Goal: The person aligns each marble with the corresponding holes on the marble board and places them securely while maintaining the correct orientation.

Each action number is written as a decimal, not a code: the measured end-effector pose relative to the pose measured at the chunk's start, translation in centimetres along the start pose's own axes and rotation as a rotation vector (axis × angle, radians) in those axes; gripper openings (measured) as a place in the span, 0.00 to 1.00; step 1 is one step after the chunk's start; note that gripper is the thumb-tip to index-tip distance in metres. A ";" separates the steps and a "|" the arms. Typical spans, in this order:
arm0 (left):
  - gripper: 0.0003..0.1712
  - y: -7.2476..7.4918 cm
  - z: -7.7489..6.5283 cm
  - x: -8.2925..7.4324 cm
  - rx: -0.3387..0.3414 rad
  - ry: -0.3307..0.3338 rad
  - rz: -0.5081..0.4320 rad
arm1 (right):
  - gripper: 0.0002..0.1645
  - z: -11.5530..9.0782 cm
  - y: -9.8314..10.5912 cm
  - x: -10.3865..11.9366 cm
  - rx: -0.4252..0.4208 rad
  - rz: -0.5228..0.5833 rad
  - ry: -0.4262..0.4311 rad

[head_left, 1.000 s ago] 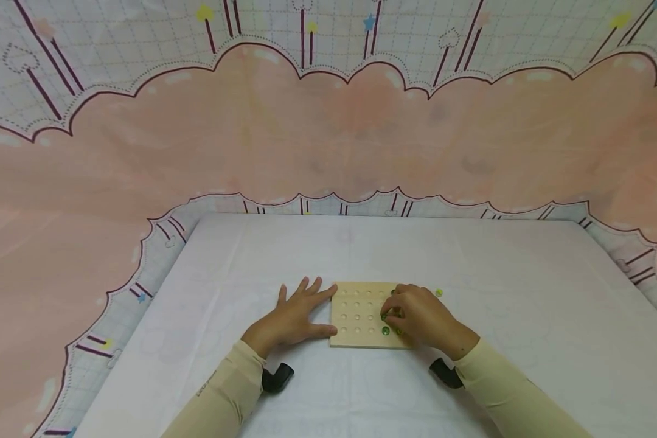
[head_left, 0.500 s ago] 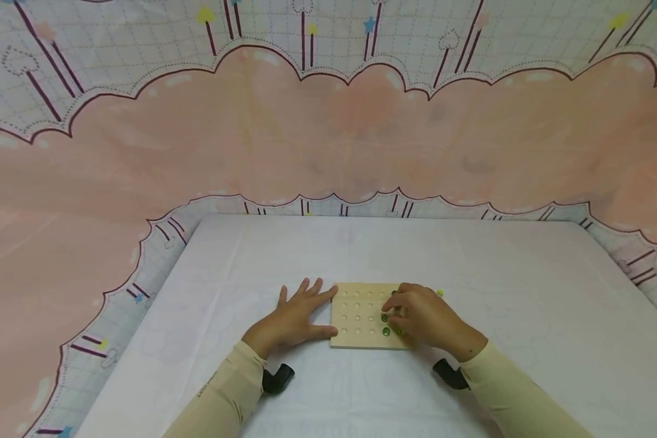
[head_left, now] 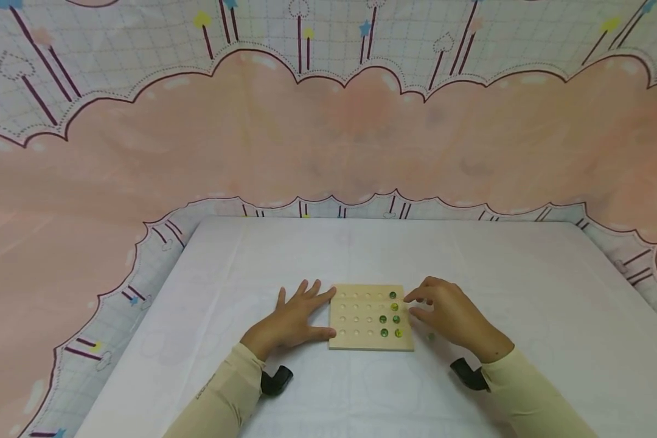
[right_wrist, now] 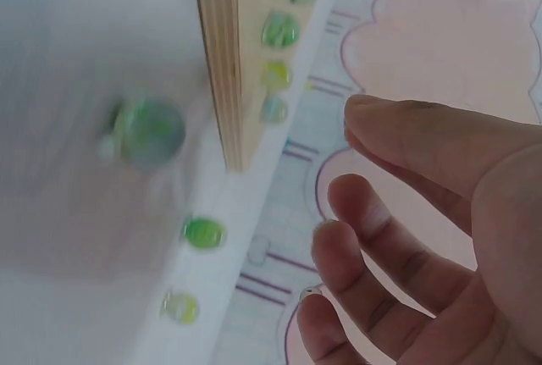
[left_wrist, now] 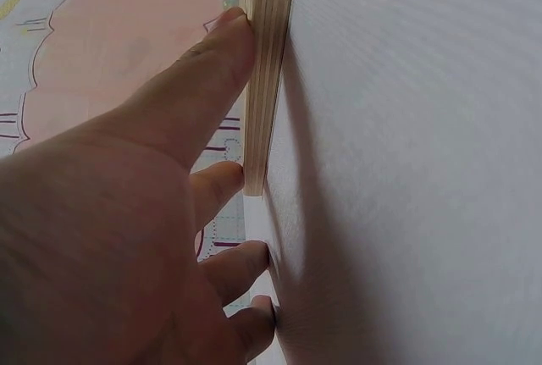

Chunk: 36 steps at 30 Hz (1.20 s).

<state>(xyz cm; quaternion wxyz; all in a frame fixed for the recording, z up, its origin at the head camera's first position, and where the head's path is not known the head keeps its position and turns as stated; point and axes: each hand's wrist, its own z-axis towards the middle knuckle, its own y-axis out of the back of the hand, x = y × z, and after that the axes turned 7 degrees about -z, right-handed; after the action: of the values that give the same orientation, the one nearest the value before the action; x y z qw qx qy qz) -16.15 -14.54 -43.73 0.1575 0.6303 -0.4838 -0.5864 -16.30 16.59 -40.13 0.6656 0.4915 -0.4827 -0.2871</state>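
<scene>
Basically, the relation that counts: loose marbles lie off the board's right edge, right hand's side. Right hand (head_left: 457, 317) just beside that edge, fingers loosely bent, thumb apart from the index tip, nothing seen held. Nearest loose piece is a green marble (head_left: 431, 336) on the white cloth (head_left: 531, 280), on the person's side of the right thumb, between the wrist and the board (head_left: 363, 313), touching neither. The right wrist view adds a small green marble (right_wrist: 203, 232) and a yellow-green marble (right_wrist: 180, 306) farther out; the head view doesn't show these, likely hidden by the hand. Marbles are round, so no long axis; the board seems longer left to right, though foreshortening makes that unsure. Six seated marbles (head_left: 396, 319) fill its right column plus two holes in the next one, nearer the person. Left hand (head_left: 290, 319) is across the board, well apart from the loose ones: fingers spread, thumb and index touching the left edge, gripping nothing. Writing: small dark lettering on the left sleeve (head_left: 213, 395), unreadable; no brand or label made out.
</scene>
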 end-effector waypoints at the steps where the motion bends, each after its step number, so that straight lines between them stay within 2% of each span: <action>1: 0.51 0.0 0.0 0.0 -0.001 -0.003 -0.002 | 0.11 0.0 0.1 -0.3 -0.003 -0.005 -0.005; 9: 0.51 -0.2 0.1 0.2 0.002 -0.007 0.000 | 0.10 0.2 0.4 -2.4 -0.008 -0.032 -0.021; 17: 0.51 -0.4 0.2 0.4 0.006 -0.017 -0.009 | 0.11 0.5 0.2 -4.1 0.009 -0.046 -0.117; 26: 0.51 -0.1 0.4 0.3 0.002 -0.007 0.007 | 0.11 1.2 0.1 -4.7 0.028 -0.086 -0.178; 36: 0.51 0.1 0.3 0.1 0.013 -0.002 0.007 | 0.13 1.6 0.0 -5.2 0.030 -0.108 -0.198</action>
<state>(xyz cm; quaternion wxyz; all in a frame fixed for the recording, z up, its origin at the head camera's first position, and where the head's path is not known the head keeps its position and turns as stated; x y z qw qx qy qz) -16.51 -14.56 -43.85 0.1549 0.6289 -0.4900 -0.5834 -19.74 20.43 -41.89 0.5905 0.4961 -0.5232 -0.3626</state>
